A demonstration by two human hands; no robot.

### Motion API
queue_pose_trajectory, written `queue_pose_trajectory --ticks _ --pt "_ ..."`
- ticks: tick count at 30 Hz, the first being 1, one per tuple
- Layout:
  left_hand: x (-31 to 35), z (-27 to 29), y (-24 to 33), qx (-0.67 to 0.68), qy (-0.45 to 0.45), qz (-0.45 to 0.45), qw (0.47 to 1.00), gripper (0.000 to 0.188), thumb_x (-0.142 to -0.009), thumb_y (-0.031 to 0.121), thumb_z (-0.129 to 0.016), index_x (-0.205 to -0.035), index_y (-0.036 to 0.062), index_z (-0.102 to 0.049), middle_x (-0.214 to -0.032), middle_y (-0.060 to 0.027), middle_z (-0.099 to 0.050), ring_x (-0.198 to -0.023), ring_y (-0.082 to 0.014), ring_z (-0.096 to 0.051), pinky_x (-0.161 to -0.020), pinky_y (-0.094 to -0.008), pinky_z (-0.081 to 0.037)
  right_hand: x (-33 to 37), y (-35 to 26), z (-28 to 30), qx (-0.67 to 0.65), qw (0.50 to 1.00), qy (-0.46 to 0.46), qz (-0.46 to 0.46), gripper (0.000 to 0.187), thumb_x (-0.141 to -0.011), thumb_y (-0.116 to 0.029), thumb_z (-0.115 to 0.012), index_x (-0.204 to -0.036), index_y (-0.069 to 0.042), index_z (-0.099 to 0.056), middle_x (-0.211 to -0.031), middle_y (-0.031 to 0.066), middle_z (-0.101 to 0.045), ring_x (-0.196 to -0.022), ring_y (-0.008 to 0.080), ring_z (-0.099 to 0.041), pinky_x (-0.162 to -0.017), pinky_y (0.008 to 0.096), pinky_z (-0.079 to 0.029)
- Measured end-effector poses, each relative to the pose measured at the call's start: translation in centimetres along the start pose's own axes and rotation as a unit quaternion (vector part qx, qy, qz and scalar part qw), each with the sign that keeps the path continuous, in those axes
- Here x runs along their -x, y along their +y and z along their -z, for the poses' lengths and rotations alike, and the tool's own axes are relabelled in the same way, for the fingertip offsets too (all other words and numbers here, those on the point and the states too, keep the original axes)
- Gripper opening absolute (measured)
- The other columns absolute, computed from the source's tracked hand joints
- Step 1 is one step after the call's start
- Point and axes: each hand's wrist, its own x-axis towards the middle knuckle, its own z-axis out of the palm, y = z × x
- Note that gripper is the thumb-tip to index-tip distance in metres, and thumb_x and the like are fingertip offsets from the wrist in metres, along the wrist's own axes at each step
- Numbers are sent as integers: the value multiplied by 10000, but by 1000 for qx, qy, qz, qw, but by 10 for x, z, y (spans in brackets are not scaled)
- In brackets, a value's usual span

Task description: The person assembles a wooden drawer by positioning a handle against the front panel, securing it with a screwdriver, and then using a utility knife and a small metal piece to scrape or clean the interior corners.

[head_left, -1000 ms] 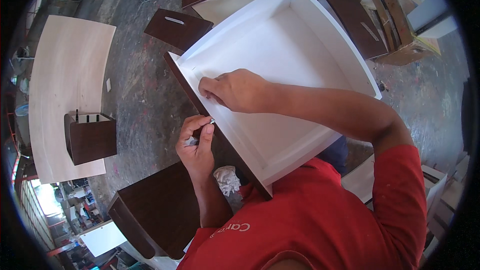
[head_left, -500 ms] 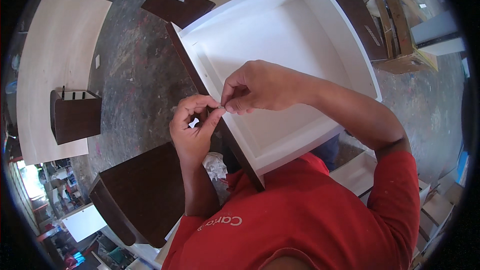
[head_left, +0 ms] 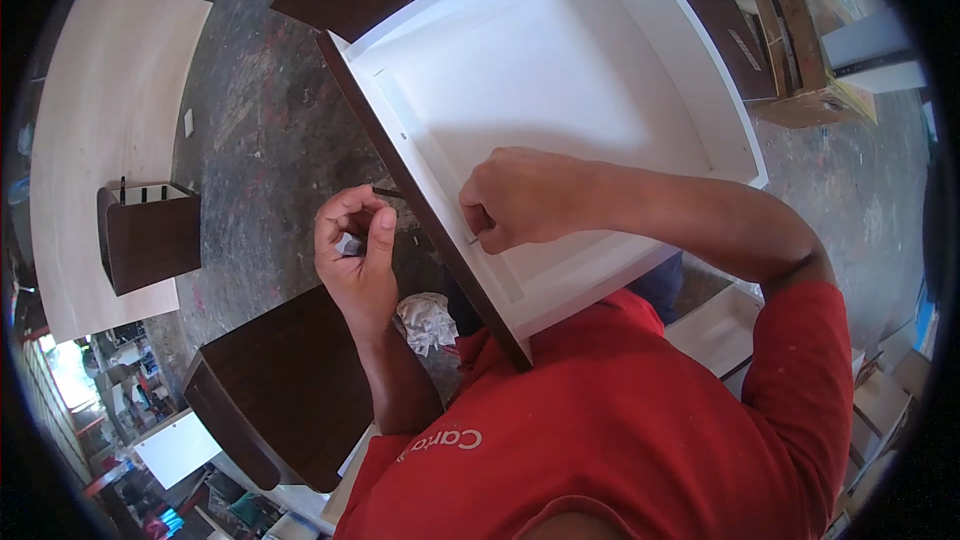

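A white drawer point(head_left: 560, 70) with a dark brown front panel point(head_left: 425, 215) lies tilted across my lap, its open side up. My right hand point(head_left: 520, 198) is inside it, close to the inner side of the front. A small thin piece point(head_left: 473, 239), perhaps a screw, sticks out from its pinched fingertips. Outside the front panel, my left hand point(head_left: 358, 240) is raised with curled fingers around a small grey-white object point(head_left: 348, 244) of a kind I cannot make out. A thin dark strip point(head_left: 388, 193) shows between its fingertips and the panel. A small hole point(head_left: 403, 136) marks the drawer's inner front.
A dark brown cabinet piece point(head_left: 285, 380) stands at the near left, beside crumpled white paper point(head_left: 427, 324). A pale wood board point(head_left: 110, 120) carries a small dark box point(head_left: 152, 240) at the far left. Dark panels point(head_left: 345, 2) and a wooden crate point(head_left: 800, 105) lie beyond the drawer.
My hands have parted. The right has moved right and slightly down with the small thin piece, into the drawer. The left has drawn back left from the front panel.
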Motion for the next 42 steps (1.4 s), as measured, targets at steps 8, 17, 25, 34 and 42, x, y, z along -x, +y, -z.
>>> queue_pose_trajectory --ticks 8,17,25,34,42 --pt "1 -2 -1 8 -26 5 1000 284 -968 34 -756 -1235 55 -662 -1019 -22 -665 -891 -86 -587 -811 -244 -478 -1 -8 -2 51 999 17 8 174 -792 -157 -778 -893 -15 -768 -826 163 -761 -803 348 -747 -789 448 -584" --pt "-2 -2 -2 7 -57 21 998 308 -994 66 -726 -1288 44 -637 -1055 -29 -614 -924 -88 -544 -804 -243 -464 22 -12 -20 112 982 138 66 135 -921 -109 -638 -1001 -10 -681 -799 228 -730 -770 403 -746 -737 501 -579" --pt "-12 -18 -13 20 -13 43 999 324 -1020 187 -730 -1280 58 -588 -918 41 -574 -685 -35 -437 -588 -215 -320 29 -10 -35 144 968 182 95 125 -959 -122 -594 -1023 -16 -608 -733 182 -701 -706 386 -743 -643 481 -578" --pt "-16 -23 -17 -10 -13 42 999 360 -1073 189 -661 -1368 39 -517 -1153 -75 -595 -996 -150 -557 -841 -294 -488 19 -16 -55 123 974 169 90 232 -938 -146 -622 -1121 -4 -646 -766 144 -729 -746 340 -775 -622 450 -608" --pt "-13 -20 0 -121 -16 74 990 521 -1088 358 -633 -1399 -31 -478 -1307 -209 -572 -1176 -288 -579 -1016 -425 -507 116 -12 -37 -9 898 430 96 188 -958 -163 -619 -1118 -65 -636 -991 115 -765 -890 341 -763 -770 452 -596"
